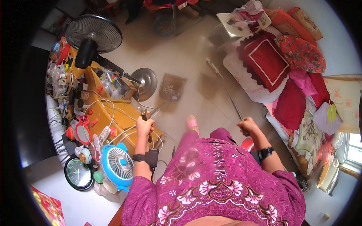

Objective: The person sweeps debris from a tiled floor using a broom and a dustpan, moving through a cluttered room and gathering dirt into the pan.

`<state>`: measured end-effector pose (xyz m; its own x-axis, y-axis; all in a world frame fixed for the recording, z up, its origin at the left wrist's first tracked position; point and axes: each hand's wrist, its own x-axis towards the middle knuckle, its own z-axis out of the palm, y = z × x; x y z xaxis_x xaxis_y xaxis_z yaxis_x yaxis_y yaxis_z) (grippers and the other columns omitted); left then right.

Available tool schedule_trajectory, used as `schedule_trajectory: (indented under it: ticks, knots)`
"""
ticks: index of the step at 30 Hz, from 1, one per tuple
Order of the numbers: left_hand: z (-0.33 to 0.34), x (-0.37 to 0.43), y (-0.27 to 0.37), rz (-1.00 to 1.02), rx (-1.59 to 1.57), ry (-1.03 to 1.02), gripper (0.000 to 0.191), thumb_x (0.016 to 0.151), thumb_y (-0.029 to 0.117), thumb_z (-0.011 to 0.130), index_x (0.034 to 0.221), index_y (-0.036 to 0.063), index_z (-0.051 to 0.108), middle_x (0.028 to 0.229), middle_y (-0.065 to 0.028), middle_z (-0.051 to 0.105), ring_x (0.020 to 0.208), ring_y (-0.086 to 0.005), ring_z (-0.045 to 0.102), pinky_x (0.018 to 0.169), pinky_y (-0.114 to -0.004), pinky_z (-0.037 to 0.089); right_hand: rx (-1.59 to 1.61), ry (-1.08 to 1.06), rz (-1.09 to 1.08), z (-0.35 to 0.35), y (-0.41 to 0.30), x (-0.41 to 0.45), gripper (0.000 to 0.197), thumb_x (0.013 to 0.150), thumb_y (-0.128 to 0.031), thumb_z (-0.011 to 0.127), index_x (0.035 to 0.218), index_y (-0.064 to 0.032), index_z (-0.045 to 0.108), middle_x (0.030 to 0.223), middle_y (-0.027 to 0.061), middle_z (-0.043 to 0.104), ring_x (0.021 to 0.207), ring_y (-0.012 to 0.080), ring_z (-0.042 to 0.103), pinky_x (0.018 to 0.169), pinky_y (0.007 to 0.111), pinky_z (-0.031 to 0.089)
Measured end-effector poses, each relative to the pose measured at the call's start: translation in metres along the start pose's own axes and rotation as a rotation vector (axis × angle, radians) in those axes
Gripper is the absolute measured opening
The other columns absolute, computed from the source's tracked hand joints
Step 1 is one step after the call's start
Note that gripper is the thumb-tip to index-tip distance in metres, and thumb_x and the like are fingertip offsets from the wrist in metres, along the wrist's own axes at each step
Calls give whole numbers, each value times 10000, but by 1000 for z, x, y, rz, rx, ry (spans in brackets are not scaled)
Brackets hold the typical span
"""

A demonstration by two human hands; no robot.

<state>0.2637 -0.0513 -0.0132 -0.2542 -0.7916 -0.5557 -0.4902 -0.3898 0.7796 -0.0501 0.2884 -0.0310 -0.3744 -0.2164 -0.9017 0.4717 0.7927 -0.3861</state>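
My left hand (144,127) is closed around a dark brown handle-like tool (145,114), its lower end showing below my fist. I cannot tell exactly what it is. My right hand (247,126) grips a long thin metal rod (234,103) by its dark end. The rod slants forward over the tiled floor. Near its far end is a blurred, pale, narrow piece (212,67); whether the two are joined is unclear. On the floor ahead of my left hand lies a brownish, see-through shallow pan or bin (173,88).
A black stand fan (92,35) leans over a cluttered wooden cabinet (104,118) on my left. White cables (114,104) loop near my left hand. A blue fan (118,162) and a round clock (78,173) stand close by. Red cushions (267,60) and bedding fill the right side.
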Motion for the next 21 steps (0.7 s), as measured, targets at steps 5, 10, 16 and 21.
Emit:
schedule_trajectory:
  ticks: [5,10,16,21]
  knots:
    - [4,44,40,7,183,-9,428,666,-2,550,1093,28,536,535,-32,514,360,-93,440,335,-248,347,-64,27,-32,-3,-83,90,161,714,-56,589,584,-3,509,503,115,499,372,186,464,310,323,318]
    - [5,77,67,-64,276,-14,433,663,-11,535,1093,41,541,542,-42,520,368,-104,450,349,-253,358,-383,-190,-5,1,-139,116,70,708,-6,545,677,56,534,603,151,543,491,216,544,376,334,405]
    - [24,103,118,-179,309,34,418,660,-37,510,1071,31,542,544,-48,522,364,-108,449,339,-250,340,-465,-413,149,-73,-199,107,96,676,-68,577,686,-7,505,544,53,495,430,148,486,353,299,385]
    - [26,116,143,-305,294,33,431,649,-19,507,1079,1,532,592,-15,505,394,-87,424,367,-230,349,-532,-578,88,-115,-276,99,164,705,-133,640,750,-6,546,551,33,503,426,125,491,361,284,386]
